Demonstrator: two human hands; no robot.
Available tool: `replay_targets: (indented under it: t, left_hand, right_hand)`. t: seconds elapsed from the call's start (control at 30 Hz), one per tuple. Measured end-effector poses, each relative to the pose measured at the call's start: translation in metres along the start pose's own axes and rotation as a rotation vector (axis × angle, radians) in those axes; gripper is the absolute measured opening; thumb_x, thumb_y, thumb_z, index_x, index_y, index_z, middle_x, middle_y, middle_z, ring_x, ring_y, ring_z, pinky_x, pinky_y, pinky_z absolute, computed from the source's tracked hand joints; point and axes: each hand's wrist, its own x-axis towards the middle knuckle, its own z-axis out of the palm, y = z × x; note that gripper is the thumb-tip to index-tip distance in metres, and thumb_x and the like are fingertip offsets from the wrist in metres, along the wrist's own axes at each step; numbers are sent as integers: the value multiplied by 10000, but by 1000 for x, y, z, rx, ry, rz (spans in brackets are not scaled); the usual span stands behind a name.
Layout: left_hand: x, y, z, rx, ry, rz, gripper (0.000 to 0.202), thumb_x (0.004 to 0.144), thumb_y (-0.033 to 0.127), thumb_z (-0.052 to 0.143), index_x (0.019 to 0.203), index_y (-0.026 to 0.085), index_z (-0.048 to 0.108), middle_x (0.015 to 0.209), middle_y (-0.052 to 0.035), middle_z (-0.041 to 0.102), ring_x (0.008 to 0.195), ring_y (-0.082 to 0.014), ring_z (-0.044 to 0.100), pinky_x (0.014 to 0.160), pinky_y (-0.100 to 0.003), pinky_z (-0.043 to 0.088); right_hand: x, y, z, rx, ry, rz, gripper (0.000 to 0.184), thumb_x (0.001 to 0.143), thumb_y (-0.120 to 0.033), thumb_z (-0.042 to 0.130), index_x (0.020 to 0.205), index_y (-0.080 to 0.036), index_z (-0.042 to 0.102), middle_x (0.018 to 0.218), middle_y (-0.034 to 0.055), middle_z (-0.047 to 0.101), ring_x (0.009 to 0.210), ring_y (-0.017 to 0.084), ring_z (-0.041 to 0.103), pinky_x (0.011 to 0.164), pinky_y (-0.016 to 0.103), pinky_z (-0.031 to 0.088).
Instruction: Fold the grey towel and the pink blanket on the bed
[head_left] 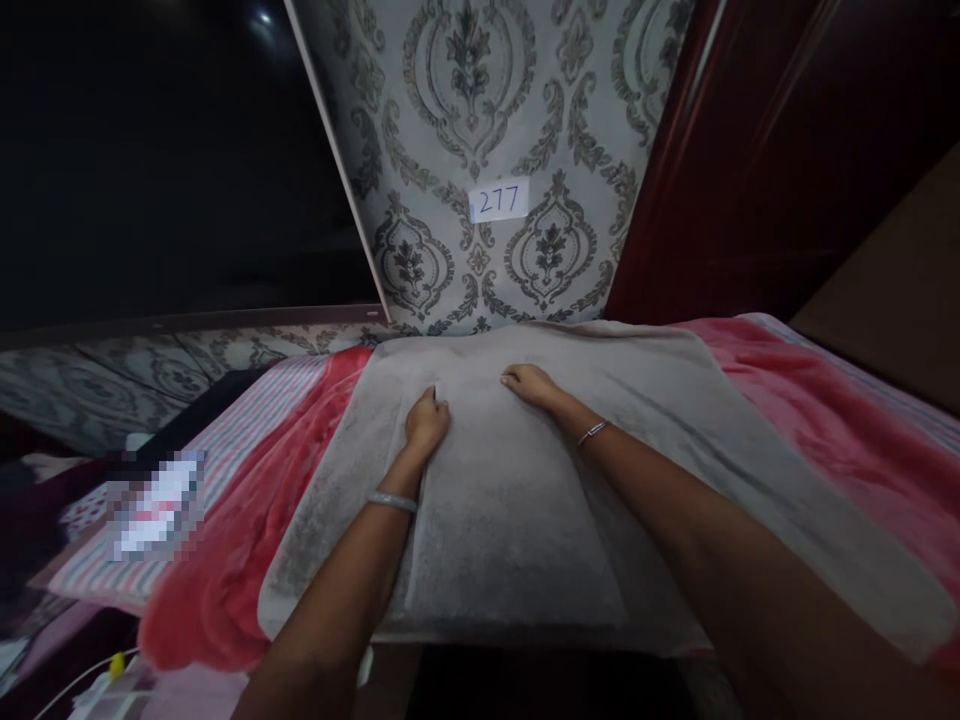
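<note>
A grey plush blanket [510,540] lies spread in front of me, with straight crease-like lines running down its middle part. My left hand [427,422] is closed on the blanket left of its centre, thumb pointing up. To the right and slightly farther off, my right hand [529,384] is closed too, its thumb and fingers pinched at the cloth. The small bit of fabric in each grip is mostly hidden by the fingers. Both forearms reach across the blanket.
A red blanket [247,530] and a striped sheet [255,420] show on the left; pinkish-red cloth [817,400] shows right. Behind stand a dark television screen [172,160], a patterned wall with a "277" label [499,200], and a dark red glossy panel [750,170].
</note>
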Motion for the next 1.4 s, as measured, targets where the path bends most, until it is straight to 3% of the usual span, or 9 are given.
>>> replay_targets:
  t: [0.27,0.4,0.53,0.63,0.8,0.97,1.17,1.27,1.4]
  left_hand:
    - [4,-5,2,-132,58,88,519,862,148,599,1380,178,627,1416,-153,656,1342,-322,585,1155,-416,417]
    - [6,-1,2,-62,14,24,525,860,127,594,1381,182,622,1362,-160,686,1317,-337,603,1145,-436,418]
    - [3,5,-5,-95,-21,1,560,842,108,629,1401,145,603,1323,-179,694,1316,-344,603,1125,-411,430]
    - [-4,3,-15,-101,-69,18,665,841,121,654,1492,113,517,1323,-175,685,1291,-341,613,1120,-411,440]
    - [-57,-17,-31,-90,-196,115,855,838,196,706,1609,137,339,1347,-149,660,1285,-338,604,1113,-425,454]
    - [-122,-26,-32,54,-156,150,706,914,165,620,1587,194,408,1421,-179,624,1316,-380,591,1134,-452,427]
    - [-130,-8,-45,343,-222,53,627,994,235,534,1601,209,380,1239,-140,743,1201,-319,684,1039,-403,498]
    - [-138,-6,-55,484,-250,109,614,1013,247,500,1607,178,363,1277,-156,729,1197,-302,691,1013,-389,525]
    - [-162,-13,-56,546,-226,246,498,1027,216,455,1523,194,500,1390,-137,674,1241,-276,669,1048,-382,522]
  right_hand:
    - [5,-5,1,-13,22,-36,261,999,-209,548,1163,-175,749,1203,106,751,1136,215,673,954,284,484]
    - [2,-9,3,-48,16,-24,257,992,-215,550,1141,-187,758,1194,113,751,1129,235,669,966,318,492]
    - [-7,-15,0,-71,-8,12,351,1006,-246,531,1291,-149,711,1326,190,684,1268,331,596,1092,479,433]
    - [-20,-21,4,-59,12,-31,539,1027,-390,534,1532,-203,521,1573,182,484,1464,391,394,1189,629,277]
    - [-54,-38,25,-31,-87,-167,713,995,-617,529,1621,-311,381,1707,120,271,1550,448,204,1189,738,171]
    - [-81,-50,37,-91,-69,-205,685,1012,-607,491,1617,-301,397,1711,122,262,1569,435,158,1215,723,101]
    - [-90,-62,16,-237,-148,-195,651,1059,-563,368,1645,-280,341,1720,126,227,1575,412,178,1210,715,172]
    - [-112,-73,9,-267,-201,-185,659,1062,-576,330,1652,-282,326,1722,131,212,1575,416,179,1201,713,209]
    - [-158,-83,19,-245,-216,-383,675,1052,-627,319,1651,-316,324,1732,97,180,1586,395,154,1219,687,205]
